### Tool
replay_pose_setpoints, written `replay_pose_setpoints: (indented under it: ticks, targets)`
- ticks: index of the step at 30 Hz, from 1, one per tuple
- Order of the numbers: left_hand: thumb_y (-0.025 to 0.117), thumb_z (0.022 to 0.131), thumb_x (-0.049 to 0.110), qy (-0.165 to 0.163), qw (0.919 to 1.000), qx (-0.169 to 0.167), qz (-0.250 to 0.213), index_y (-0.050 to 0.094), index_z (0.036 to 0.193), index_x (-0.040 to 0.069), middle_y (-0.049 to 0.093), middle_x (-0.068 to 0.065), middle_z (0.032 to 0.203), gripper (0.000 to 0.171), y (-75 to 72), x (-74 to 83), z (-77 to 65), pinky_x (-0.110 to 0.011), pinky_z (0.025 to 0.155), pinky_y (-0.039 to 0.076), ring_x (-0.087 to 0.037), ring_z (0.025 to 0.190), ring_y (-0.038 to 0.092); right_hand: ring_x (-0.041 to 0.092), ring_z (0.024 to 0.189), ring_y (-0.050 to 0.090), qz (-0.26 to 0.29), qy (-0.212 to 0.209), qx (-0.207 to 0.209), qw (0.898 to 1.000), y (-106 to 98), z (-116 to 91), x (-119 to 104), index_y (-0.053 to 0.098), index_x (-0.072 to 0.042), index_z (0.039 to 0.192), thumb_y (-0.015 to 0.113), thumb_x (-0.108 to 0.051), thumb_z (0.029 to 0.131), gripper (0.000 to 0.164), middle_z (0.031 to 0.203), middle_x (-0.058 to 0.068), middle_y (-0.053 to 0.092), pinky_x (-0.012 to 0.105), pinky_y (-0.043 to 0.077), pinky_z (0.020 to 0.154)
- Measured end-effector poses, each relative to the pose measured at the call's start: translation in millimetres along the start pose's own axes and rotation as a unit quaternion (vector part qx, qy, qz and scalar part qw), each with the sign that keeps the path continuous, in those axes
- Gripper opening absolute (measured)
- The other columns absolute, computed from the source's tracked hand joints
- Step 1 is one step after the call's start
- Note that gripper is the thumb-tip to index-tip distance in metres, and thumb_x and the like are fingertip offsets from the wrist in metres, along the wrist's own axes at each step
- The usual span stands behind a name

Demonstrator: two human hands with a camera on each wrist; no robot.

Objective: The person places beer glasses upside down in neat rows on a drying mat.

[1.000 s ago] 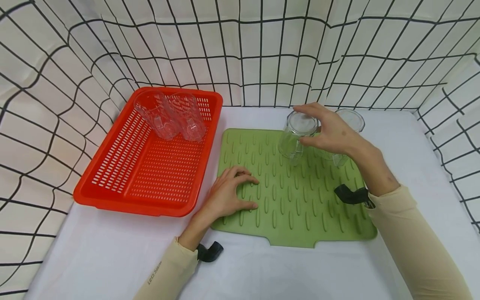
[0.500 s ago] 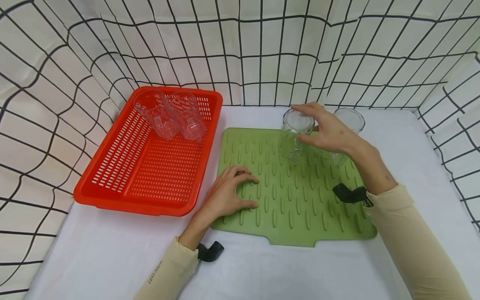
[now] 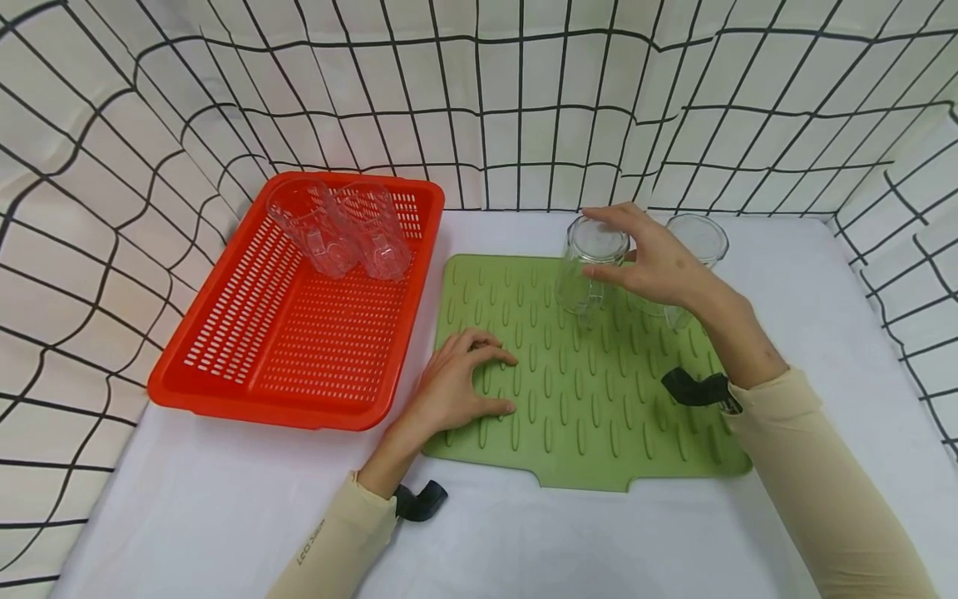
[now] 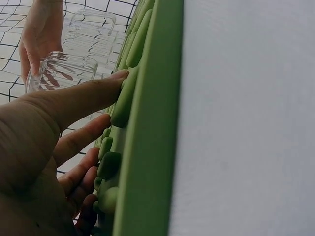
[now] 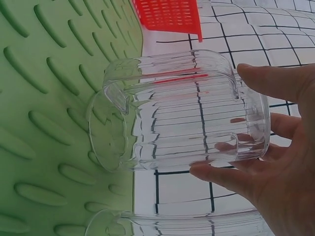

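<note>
A clear glass mug [image 3: 575, 287] stands upside down near the back of the ribbed green mat [image 3: 580, 399]. My right hand [image 3: 666, 264] holds it round its upturned base; in the right wrist view the thumb [image 5: 216, 174] lies along one side and fingers show through the glass. Another upturned mug [image 3: 698, 240] stands just to the right, partly behind that hand. My left hand [image 3: 452, 387] rests at the mat's left edge with thumb and fingers apart and nothing between them. In the left wrist view its thumb [image 4: 93, 96] touches a raised rib.
To the left stands a red perforated basket [image 3: 262, 412]. Two clear mugs lie tilted at its back, one mug [image 3: 318, 233] left of the other mug [image 3: 377, 241]. Cloth with a black grid [image 3: 501, 108] rises behind and at both sides of the white tabletop [image 3: 479, 541].
My right hand and the mug it holds have shifted slightly to the left and back. The right thumb has slid a little left across the glass. My left hand stays put.
</note>
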State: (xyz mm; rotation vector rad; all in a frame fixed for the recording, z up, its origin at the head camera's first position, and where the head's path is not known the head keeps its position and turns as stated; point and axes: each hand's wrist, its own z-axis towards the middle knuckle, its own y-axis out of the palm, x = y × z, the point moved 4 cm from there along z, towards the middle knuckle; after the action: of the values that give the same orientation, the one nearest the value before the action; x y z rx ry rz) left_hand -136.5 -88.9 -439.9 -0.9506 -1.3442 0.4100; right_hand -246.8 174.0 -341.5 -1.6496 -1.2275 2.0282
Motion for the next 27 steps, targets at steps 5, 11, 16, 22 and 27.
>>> replay_pose_setpoints:
  ticks: [5,11,16,22,27]
  targets:
    - [0.096,0.073,0.035,-0.002,1.0000,-0.001,0.000,0.075,0.122,0.027,0.054,0.000,0.140,0.054,0.4,-0.9,0.5,-0.051,0.110,0.043,-0.027,0.133,0.048,0.038,0.150,0.041,0.003,-0.001,0.003,1.000,0.1,0.3,0.4,0.038,-0.013,0.161,0.076,-0.022,0.096,0.076,0.158,0.015,0.041,0.058,0.049,0.111]
    - [0.096,0.072,0.036,-0.002,1.0000,0.000,0.003,0.075,0.122,0.028,0.055,0.000,0.139,0.054,1.4,-1.5,0.7,-0.051,0.110,0.043,-0.026,0.133,0.048,0.038,0.149,0.039,0.014,0.001,0.004,1.000,2.8,0.3,-0.1,0.035,-0.013,0.162,0.076,-0.022,0.096,0.078,0.162,0.016,0.037,0.062,0.045,0.115]
    - [0.096,0.072,0.036,0.001,1.0000,0.002,0.000,0.075,0.122,0.027,0.055,0.000,0.139,0.054,1.3,-0.4,0.5,-0.051,0.110,0.044,-0.026,0.133,0.048,0.039,0.147,0.040,0.015,0.000,0.014,1.000,3.3,-0.7,-1.2,0.033,-0.013,0.163,0.078,-0.022,0.094,0.083,0.162,0.018,0.036,0.064,0.040,0.117]
    - [0.096,0.072,0.036,0.003,1.0000,0.004,0.003,0.075,0.122,0.027,0.055,-0.001,0.139,0.054,0.6,0.1,0.3,-0.051,0.109,0.044,-0.027,0.133,0.048,0.039,0.149,0.038,0.019,-0.013,0.037,0.999,-0.2,-0.8,-4.9,0.035,-0.009,0.161,0.080,-0.019,0.092,0.084,0.161,0.019,0.037,0.062,0.038,0.121]
    - [0.095,0.074,0.036,-0.007,1.0000,-0.001,0.002,0.075,0.121,0.028,0.055,0.000,0.140,0.052,0.1,-0.4,0.0,-0.051,0.111,0.042,-0.027,0.133,0.048,0.038,0.154,0.033,0.032,-0.009,0.054,0.998,-4.6,-4.3,-7.6,0.035,-0.009,0.161,0.078,-0.018,0.093,0.081,0.164,0.018,0.033,0.057,0.036,0.124]
